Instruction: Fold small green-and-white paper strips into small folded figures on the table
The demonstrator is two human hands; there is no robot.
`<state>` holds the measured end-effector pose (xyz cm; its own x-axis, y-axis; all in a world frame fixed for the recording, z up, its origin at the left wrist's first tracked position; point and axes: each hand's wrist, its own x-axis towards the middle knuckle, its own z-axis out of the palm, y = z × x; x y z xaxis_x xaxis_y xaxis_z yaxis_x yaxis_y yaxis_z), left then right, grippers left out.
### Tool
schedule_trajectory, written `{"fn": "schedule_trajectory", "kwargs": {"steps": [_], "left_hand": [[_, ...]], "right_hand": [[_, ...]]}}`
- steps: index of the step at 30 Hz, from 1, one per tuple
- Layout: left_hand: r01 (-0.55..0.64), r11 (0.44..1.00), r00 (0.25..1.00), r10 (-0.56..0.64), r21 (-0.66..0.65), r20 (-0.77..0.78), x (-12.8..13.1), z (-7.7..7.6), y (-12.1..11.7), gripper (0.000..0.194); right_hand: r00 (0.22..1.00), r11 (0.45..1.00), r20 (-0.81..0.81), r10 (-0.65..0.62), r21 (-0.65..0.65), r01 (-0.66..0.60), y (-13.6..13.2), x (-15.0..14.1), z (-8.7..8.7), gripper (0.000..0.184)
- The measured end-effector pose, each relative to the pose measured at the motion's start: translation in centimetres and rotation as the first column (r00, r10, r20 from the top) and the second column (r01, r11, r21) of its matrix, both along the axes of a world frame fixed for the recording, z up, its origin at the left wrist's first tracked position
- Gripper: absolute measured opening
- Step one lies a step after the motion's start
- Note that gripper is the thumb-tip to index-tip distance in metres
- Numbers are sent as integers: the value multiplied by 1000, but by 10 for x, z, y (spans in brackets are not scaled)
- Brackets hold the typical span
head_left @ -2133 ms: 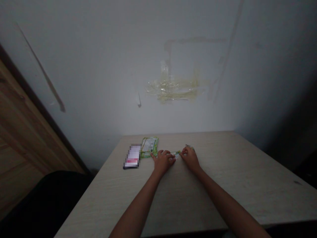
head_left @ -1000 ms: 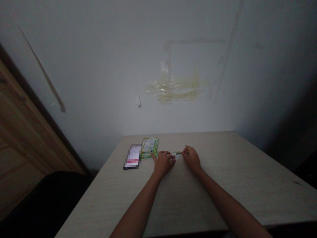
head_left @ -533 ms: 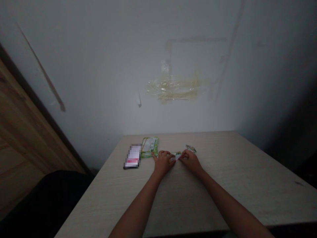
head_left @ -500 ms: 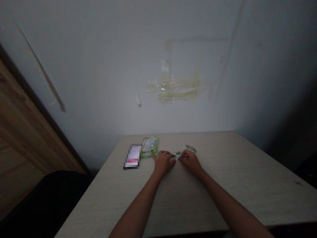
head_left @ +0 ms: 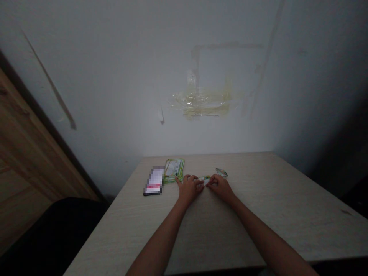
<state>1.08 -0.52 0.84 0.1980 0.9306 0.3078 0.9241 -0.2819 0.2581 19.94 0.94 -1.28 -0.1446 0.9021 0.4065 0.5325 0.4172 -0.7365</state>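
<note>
Between my hands lies a small green-and-white printed piece (head_left: 204, 179), flat on the table; fingers cover much of it, and I cannot tell whether it is card or packet. My left hand (head_left: 188, 189) rests at its left end, outer fingers spread and the thumb and forefinger closed on the piece. At the right end, the fingertips of my right hand (head_left: 222, 188) are pinched together on its edge. Just left of my left hand is a stack of green-bordered printed pieces (head_left: 174, 168), and its little finger reaches the stack's lower corner.
Left of the stack lies a phone (head_left: 154, 182) with a blurred screen. Behind my right hand sits another small printed piece (head_left: 222, 172). The pale wooden table (head_left: 258, 218) meets a wall with clear tape (head_left: 201, 102) stuck on it. A dark rounded shape (head_left: 57, 234) stands at the left.
My right fingertips have shifted very slightly along the edge of the printed piece. My left hand, the stack and the phone stay put.
</note>
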Motion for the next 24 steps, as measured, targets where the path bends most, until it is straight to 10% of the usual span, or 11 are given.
{"fn": "schedule_trajectory", "kwargs": {"steps": [24], "left_hand": [[30,1000,998,-30,-8,60,-2,-2,3,24]], "right_hand": [[979,977,67,-195,100,188,20,-1,-8,6]]}}
